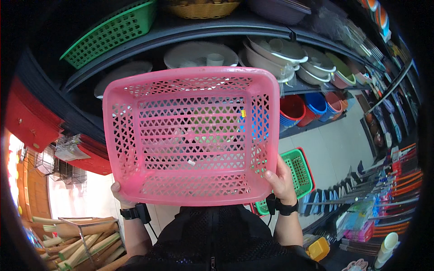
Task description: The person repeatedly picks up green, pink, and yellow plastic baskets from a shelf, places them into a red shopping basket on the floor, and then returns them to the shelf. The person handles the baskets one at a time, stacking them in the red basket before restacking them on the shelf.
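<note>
Head view: pink basket [191,135] held up before body, open top toward camera, dark shelf [190,28] beyond. Left hand [122,197] pinches lower-left corner; right hand [285,183] grips lower-right rim, thumb over it; other fingers mostly hidden. Probably light, slightly flexible, smooth plastic; lattice likely weaker, so hold rim both sides.

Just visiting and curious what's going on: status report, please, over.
Left fingers, right fingers: holding pink basket near its lower corners. Basket: raised, open side facing the camera. Obstructions: none seen; basket hides some shelving.
</note>
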`<action>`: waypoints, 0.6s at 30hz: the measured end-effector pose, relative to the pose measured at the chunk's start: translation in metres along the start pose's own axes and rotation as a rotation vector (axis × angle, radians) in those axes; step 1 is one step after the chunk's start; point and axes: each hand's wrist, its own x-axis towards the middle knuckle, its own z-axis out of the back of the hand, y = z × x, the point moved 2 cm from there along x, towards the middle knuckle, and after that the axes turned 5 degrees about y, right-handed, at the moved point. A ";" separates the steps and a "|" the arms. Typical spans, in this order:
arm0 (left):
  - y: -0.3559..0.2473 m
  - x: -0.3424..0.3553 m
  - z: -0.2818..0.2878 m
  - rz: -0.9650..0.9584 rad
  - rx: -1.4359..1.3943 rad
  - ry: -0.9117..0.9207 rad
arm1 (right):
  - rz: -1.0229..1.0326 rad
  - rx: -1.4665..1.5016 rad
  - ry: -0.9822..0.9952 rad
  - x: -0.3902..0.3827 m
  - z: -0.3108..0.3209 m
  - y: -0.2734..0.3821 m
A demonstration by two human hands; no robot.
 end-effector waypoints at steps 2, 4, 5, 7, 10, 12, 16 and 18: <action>-0.005 -0.004 0.008 -0.037 -0.024 -0.016 | 0.021 -0.005 0.019 0.006 -0.005 0.005; -0.009 -0.004 0.013 -0.064 -0.061 0.000 | 0.043 -0.012 0.040 0.015 -0.010 0.011; -0.010 -0.004 0.015 -0.076 -0.078 0.008 | 0.054 -0.018 0.053 0.019 -0.013 0.015; -0.017 -0.003 0.013 -0.132 -0.065 -0.007 | 0.073 -0.024 0.075 0.026 -0.018 0.019; -0.030 0.007 -0.007 -0.177 -0.063 -0.008 | 0.101 -0.032 0.090 0.035 -0.026 0.025; -0.042 0.015 -0.004 -0.195 -0.062 -0.003 | 0.122 -0.045 0.100 0.043 -0.034 0.034; -0.067 0.027 -0.005 -0.234 -0.031 -0.007 | 0.184 -0.030 0.070 0.058 -0.050 0.052; -0.081 0.032 -0.003 -0.262 0.021 -0.051 | 0.211 -0.076 0.047 0.068 -0.052 0.058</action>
